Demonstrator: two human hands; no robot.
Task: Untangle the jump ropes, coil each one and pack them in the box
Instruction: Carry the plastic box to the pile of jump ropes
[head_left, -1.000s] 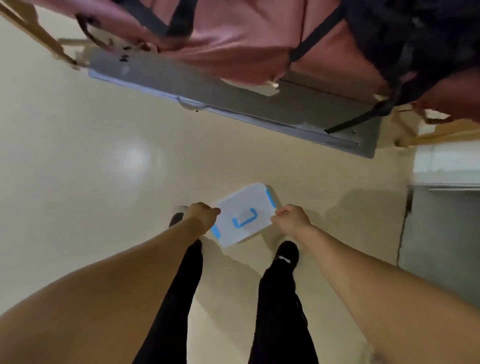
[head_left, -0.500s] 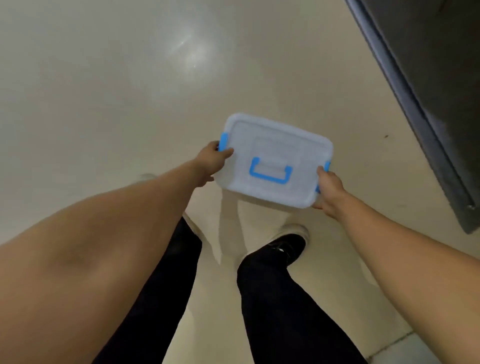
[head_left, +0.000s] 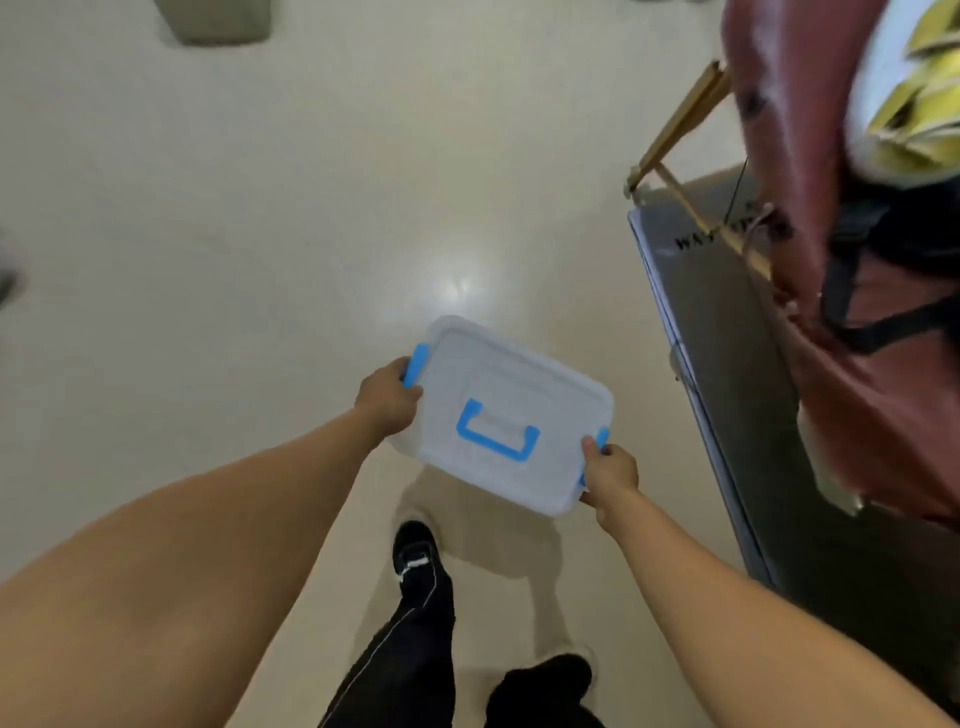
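While carried over the floor (head_left: 208, 260), box (head_left: 504, 410) gripped at both ends: left hand (head_left: 387, 397) by one blue latch, right hand (head_left: 610, 470) by the other. Lid on, contents unreadable. No ropes visible. Probably fetch step; next: set down, unlatch.

Grey board (head_left: 727, 332), perhaps reddish bag (head_left: 857, 395)
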